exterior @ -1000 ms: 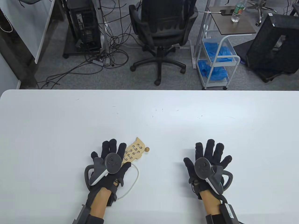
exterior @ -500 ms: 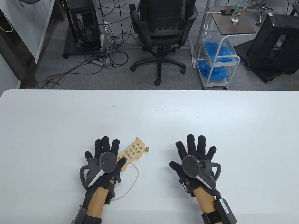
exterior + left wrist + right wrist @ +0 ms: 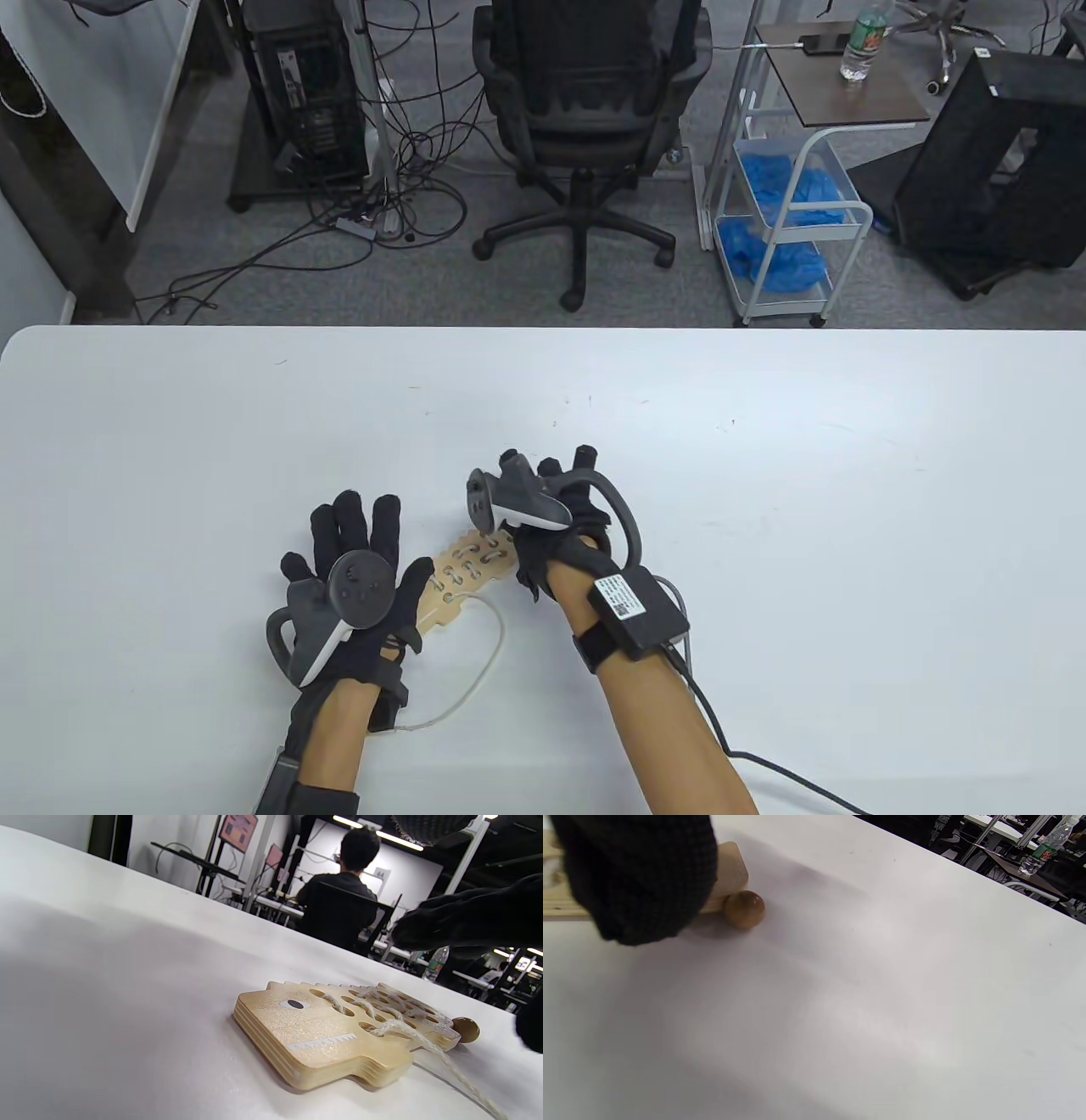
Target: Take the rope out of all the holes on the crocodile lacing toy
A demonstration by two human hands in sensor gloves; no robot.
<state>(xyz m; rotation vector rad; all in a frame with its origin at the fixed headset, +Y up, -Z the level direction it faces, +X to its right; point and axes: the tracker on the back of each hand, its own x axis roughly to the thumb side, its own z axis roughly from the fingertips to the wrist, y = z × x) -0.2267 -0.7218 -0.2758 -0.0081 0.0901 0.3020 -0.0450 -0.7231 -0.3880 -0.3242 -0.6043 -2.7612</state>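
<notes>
Since a second ago my right hand [image 3: 551,509] has swung across from the right side of the table [image 3: 764,509] to the far end of the crocodile lacing toy [image 3: 462,573], and my left hand [image 3: 356,577] has slid a little left and toward me. I see the toy lying flat, its long axis running from the head end beside my left thumb up and to the right, to the tail end under my right hand. The rope [image 3: 382,1016] is laced through the holes, and a loose loop [image 3: 496,632] trails off toward my left wrist. A wooden bead [image 3: 745,909] sits against the tail end, just beside my right fingertips [image 3: 640,878]. My right hand is the nearer to the bead; I judge that is where unlacing has to begin. Its fingers are curled down over the tail, but I cannot tell whether they pinch anything yet. My left hand lies spread, fingers apart, beside the head, holding nothing.
</notes>
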